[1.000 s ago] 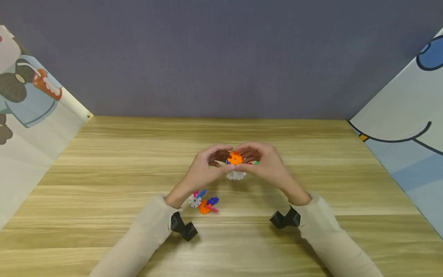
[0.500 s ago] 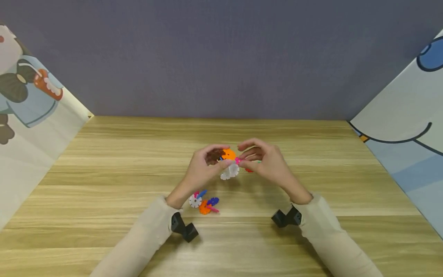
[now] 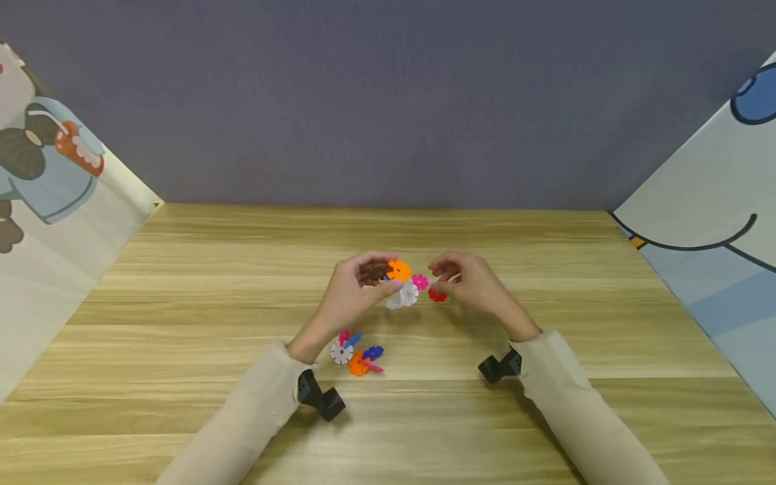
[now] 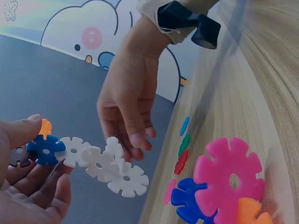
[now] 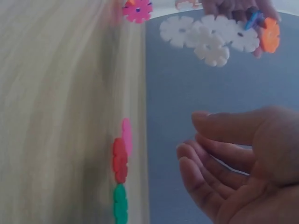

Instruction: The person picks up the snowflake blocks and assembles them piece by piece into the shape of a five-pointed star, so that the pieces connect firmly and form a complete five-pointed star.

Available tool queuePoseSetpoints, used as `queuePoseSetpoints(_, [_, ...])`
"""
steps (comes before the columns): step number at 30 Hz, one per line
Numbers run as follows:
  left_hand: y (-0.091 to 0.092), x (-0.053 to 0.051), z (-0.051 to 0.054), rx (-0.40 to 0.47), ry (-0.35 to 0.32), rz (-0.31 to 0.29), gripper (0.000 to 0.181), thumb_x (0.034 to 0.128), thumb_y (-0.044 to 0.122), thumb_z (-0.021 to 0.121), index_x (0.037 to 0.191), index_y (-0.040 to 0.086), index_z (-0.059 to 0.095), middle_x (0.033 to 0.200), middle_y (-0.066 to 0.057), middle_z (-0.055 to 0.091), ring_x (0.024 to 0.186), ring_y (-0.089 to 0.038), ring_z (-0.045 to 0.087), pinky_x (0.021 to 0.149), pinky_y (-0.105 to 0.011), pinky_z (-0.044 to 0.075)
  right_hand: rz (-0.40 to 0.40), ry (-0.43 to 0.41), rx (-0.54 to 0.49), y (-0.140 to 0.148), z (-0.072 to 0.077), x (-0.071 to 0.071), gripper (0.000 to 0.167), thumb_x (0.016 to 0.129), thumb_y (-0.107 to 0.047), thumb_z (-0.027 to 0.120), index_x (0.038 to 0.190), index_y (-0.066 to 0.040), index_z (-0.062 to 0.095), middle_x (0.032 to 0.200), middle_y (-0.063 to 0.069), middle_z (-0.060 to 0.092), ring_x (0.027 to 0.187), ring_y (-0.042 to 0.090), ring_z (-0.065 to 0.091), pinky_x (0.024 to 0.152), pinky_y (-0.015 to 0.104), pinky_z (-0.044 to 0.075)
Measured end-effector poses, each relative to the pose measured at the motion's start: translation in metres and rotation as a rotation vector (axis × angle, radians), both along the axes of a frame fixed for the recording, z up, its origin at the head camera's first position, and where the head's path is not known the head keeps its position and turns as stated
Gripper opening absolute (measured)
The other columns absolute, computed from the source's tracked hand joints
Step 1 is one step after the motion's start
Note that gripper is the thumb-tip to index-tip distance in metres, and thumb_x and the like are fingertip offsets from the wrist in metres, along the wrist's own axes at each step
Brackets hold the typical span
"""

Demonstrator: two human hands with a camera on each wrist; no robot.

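Observation:
My left hand (image 3: 358, 291) grips a joined cluster of notched discs above the table: an orange disc (image 3: 398, 270), a blue disc (image 4: 46, 150) and several white discs (image 4: 128, 179). The white ones stick out toward the right. My right hand (image 3: 479, 286) holds nothing; its fingers are loosely bent, thumb apart from them in the right wrist view. Below and beside its fingertips lie a red disc (image 3: 437, 296), a pink disc (image 3: 419, 281) and a green disc (image 5: 120, 204), the last partly hidden by the hand in the head view.
Nearer me on the wooden table (image 3: 424, 431) lies a group of discs: a white one (image 3: 341, 352), an orange one (image 3: 359, 364), a dark blue one (image 3: 374, 352), with pink and blue ones standing among them. A grey wall (image 3: 388, 101) rises behind the table.
My right hand has come away from the cluster and moved right. The pink disc that was at its fingers now lies apart from them. My left hand has shifted slightly left with the cluster.

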State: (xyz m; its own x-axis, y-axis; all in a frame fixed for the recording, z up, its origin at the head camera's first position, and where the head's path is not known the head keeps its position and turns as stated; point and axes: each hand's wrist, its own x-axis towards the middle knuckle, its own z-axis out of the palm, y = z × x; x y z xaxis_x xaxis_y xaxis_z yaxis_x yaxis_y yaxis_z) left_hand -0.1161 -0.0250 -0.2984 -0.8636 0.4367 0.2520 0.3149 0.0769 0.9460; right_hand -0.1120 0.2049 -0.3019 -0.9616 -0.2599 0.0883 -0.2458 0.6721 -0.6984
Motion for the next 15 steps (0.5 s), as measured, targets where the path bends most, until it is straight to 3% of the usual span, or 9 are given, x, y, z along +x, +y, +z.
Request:
queuePoseSetpoints(8, [0.000,-0.001,-0.001,0.002,0.027,-0.016,0.036,0.0840,0.001,0.068,0.118,-0.006,0.060,0.113,-0.022,0.065,0.099,-0.028,0.062,0.079,-0.023,0.052,-0.035,-0.109,0.147,0.002,-0.012,-0.004,0.033,0.084,-0.004,0.070,0.114,0.004,0.062,0.110,0.020,0.065,0.093,0.028,0.063,0.081,0.039,0.053])
queuePoseSetpoints(15, [0.001,-0.001,-0.001,-0.014,0.056,-0.019,0.036,0.0836,-0.001,0.068,0.118,-0.006,0.061,0.111,-0.022,0.066,0.098,-0.028,0.062,0.078,-0.023,0.053,-0.021,-0.123,0.214,0.001,-0.016,-0.003,0.035,0.082,-0.004,0.070,0.114,0.006,0.062,0.110,0.020,0.063,0.096,0.032,0.061,0.083,0.042,0.052])
